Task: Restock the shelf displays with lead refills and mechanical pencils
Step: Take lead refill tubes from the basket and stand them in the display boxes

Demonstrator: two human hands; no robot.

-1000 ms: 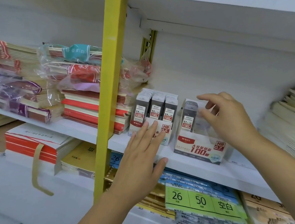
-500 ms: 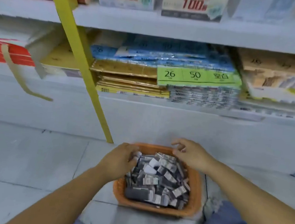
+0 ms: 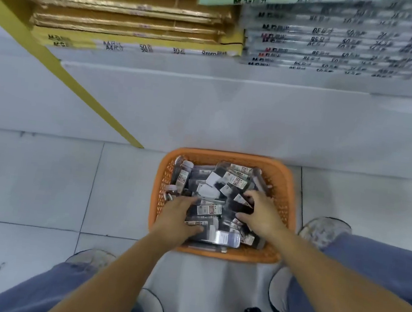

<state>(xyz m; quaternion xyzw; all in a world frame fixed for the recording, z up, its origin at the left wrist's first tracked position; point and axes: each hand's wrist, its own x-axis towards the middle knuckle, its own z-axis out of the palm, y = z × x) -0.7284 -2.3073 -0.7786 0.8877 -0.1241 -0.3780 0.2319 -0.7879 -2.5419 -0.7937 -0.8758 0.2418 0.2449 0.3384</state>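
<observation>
Your left hand [image 3: 177, 216] lies among lead refill cases [image 3: 233, 179] in the orange basket [image 3: 287, 190], fingertips buried, grasp unclear. Your right hand [image 3: 263, 213] grips a dark case [image 3: 243, 205].

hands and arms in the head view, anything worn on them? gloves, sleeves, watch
Nothing worn: the left hand and right hand are bare, with no gloves, rings or watch showing. The left forearm and right forearm are bare too, with no sleeve in view.
</observation>
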